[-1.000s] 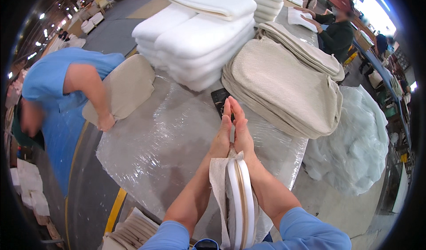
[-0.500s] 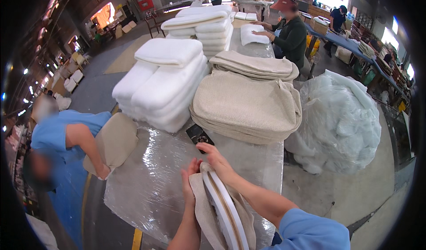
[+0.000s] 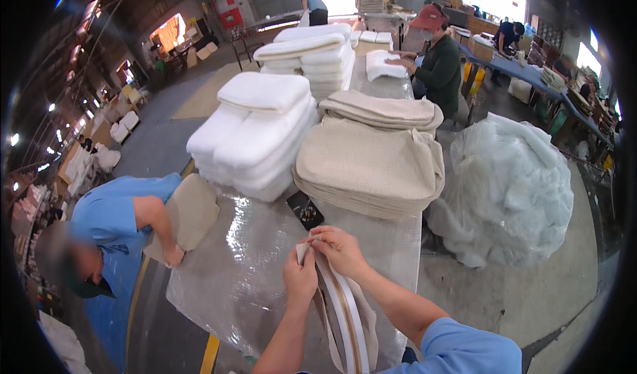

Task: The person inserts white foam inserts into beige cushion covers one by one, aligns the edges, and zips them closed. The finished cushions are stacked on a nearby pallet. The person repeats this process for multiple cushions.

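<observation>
A beige fabric cushion cover (image 3: 365, 303) stands on edge between my forearms, with a white zipper tape (image 3: 342, 311) with a brown centre line running down its opening. My left hand (image 3: 300, 278) pinches the cover's far end, thumb uppermost. Beside it, the fingertips of my right hand (image 3: 338, 252) are closed on the same end, at the end of the tape. Just beyond my fingers lies a black flat case or tray (image 3: 304, 211) with small shiny bits on it, too small to make out.
Past the tray, folded beige covers (image 3: 368, 161) are stacked beside white padded cushions (image 3: 249, 132) on the plastic-covered table (image 3: 219, 274). A plastic-wrapped bundle (image 3: 504, 191) stands right. At left, a co-worker (image 3: 126, 208) holds a beige panel (image 3: 189, 213); another person (image 3: 434, 69) handles white padding farther back.
My hands have gone from flat, extended fingers around the cover's end to pinching it with fingertips. The view has shifted slightly, and the left co-worker's head has risen.
</observation>
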Demonstrator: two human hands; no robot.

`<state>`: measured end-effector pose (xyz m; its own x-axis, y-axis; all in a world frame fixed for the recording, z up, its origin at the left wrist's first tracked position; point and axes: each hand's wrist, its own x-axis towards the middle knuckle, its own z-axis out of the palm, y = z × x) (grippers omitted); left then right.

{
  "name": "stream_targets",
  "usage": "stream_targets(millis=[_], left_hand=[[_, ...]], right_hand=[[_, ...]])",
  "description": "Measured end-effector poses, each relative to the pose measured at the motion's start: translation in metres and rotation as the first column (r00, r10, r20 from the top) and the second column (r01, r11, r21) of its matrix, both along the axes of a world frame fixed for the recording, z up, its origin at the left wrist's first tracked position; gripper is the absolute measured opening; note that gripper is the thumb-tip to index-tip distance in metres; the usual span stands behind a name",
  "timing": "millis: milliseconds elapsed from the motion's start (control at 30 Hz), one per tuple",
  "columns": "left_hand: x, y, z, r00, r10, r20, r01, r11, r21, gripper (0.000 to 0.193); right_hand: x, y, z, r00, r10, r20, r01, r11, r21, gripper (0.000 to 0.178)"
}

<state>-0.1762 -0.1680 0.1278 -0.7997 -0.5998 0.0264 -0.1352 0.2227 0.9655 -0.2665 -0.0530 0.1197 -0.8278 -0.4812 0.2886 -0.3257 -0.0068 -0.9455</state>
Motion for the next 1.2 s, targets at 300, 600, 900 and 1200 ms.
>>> stream_targets(millis=[300,600,900,1200], left_hand=[[-0.015,0.026,-0.001,0.966,0.180,-0.187,-0.213,0.961,-0.175,0.024],[-0.016,0.020,-0.010,0.951,0.181,-0.253,-0.261,0.905,-0.336,0.028],[-0.002,0.014,-0.007,0.956,0.109,-0.271,-0.204,0.913,-0.353,0.013],[0.021,-0.002,0.026,0.985,-0.012,-0.175,-0.068,0.894,-0.443,0.010]], right_hand=[[0.017,-0.012,-0.020,0.965,-0.261,0.027,0.261,0.943,-0.206,0.008],[0.025,-0.027,-0.035,0.967,-0.165,0.196,0.226,0.911,-0.344,0.011],[0.027,-0.022,-0.044,0.967,-0.015,0.253,0.124,0.898,-0.421,0.009],[-0.028,-0.001,0.006,0.917,0.371,-0.144,-0.374,0.927,0.007,0.021]])
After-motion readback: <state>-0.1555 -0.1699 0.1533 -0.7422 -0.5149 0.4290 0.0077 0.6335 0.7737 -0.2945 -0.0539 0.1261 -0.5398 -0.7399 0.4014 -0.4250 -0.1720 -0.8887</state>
